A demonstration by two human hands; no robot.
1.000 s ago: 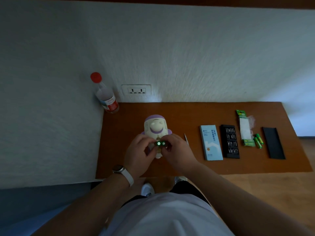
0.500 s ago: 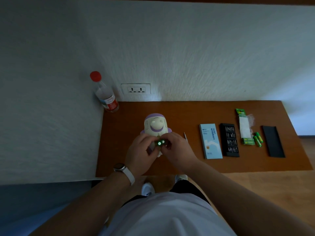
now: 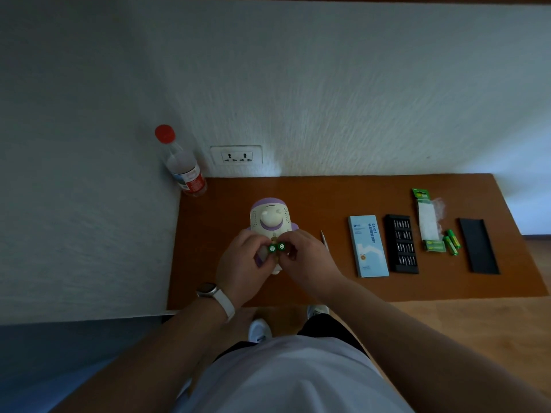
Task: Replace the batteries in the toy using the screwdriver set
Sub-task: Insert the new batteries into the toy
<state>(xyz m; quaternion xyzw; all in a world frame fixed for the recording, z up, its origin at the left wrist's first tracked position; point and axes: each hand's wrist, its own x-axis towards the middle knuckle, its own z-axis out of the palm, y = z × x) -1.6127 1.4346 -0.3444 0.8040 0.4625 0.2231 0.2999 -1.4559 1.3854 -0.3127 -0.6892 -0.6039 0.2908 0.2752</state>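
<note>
Green and end-on to the head camera, two green batteries [image 3: 276, 248] sit side by side, pinched between both hands. The left hand [image 3: 241, 263] curls its fingers round them from one side and the right hand [image 3: 310, 260] closes its thumb and fingers on them from the other, so both grips are clamped on the pair. A pale lilac piece shows under the left fingers; what it is cannot be told.

Directly behind the grip, partly covered by the hands, the toy [image 3: 269, 222] lies on the wooden table [image 3: 328, 198]. Just right of the right hand lies the thin screwdriver [image 3: 324, 240]. Farther right of the grip, in order, come a blue box [image 3: 367, 245], the black bit tray [image 3: 401, 247], an opened battery pack [image 3: 428, 222] with loose batteries [image 3: 452, 241] beside it, and a black lid [image 3: 478, 245]. Well behind and left of the grip a red-capped bottle [image 3: 185, 168] stands in the corner, near a wall socket [image 3: 237, 156]. A watch [image 3: 208, 290] is on the left wrist.
</note>
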